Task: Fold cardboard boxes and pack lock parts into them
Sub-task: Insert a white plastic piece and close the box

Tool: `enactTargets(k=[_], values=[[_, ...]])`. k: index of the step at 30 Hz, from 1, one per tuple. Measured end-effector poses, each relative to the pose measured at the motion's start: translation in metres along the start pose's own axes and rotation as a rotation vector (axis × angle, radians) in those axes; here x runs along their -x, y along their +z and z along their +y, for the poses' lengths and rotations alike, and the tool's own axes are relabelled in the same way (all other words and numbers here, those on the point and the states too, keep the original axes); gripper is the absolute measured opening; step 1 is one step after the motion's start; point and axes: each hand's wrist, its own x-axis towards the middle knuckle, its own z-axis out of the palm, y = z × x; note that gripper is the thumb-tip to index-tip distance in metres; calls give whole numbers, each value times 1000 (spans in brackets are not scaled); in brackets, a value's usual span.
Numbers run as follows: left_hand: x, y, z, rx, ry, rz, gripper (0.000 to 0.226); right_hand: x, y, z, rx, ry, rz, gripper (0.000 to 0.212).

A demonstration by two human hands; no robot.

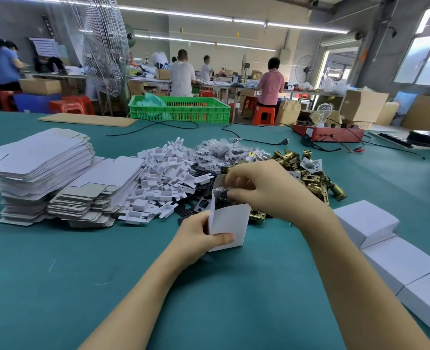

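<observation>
Two hands work one white box [230,224] above the green bench [108,274]. The left hand [196,238] grips its side, thumb across the front. The right hand [261,188] has fingers [234,195] curled, pinching a dark bagged part [220,197] at the open top.

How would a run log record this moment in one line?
left hand: holds open box | right hand: pushes dark part in

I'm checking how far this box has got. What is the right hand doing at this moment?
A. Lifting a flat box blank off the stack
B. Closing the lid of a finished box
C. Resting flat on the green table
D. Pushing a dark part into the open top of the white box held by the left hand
D: the right hand pinches a dark part at the open top of the white box, which the left hand grips.
</observation>
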Motion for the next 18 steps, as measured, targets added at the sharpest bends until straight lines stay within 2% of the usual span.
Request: enactTargets(k=[3,6,10,12,16,18], values=[[1,0,1,10,1,-6,37,-2,2,0,10,2,24,6],[0,0,1,14,1,-12,37,-2,1,3,35,7,-36,4],[0,0,1,20,-3,-17,41,-3,4,3,81,-6,-63,10],[0,0,1,22,0,-21,43,-2,-2,5,16,3,-32,14],[0,0,1,9,5,-28,39,4,-19,19,-86,60,102,6],[1,-2,3,19,3,-28,36,7,-23,29,-161,116,186,12]])
